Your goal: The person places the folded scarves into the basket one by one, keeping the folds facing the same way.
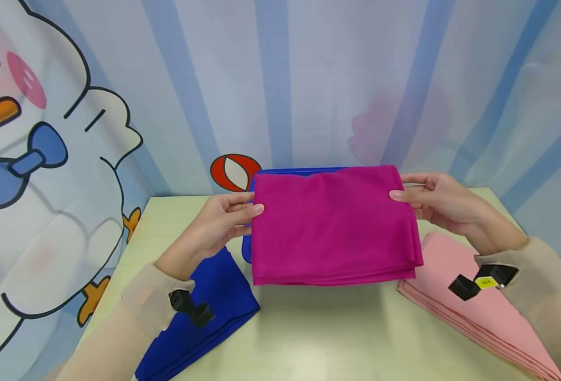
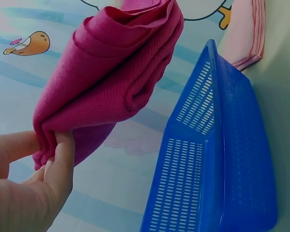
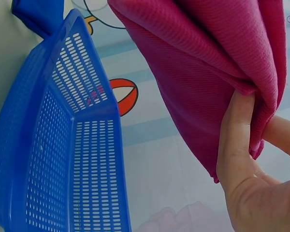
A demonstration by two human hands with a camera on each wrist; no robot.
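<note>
A folded magenta cloth is held up in the air between both hands. My left hand pinches its left edge, thumb in front and fingers behind. At the opposite edge my right hand pinches it the same way. Both wrist views show the folded layers of the cloth gathered between thumb and fingers. Behind and below it stands a blue plastic basket with slotted walls, mostly hidden by the cloth in the head view. The part of the basket's inside that shows holds nothing.
On the pale table, a folded dark blue cloth lies at the left, partly under the left forearm. A folded pink cloth lies at the right beneath the right forearm. A printed curtain hangs behind the table.
</note>
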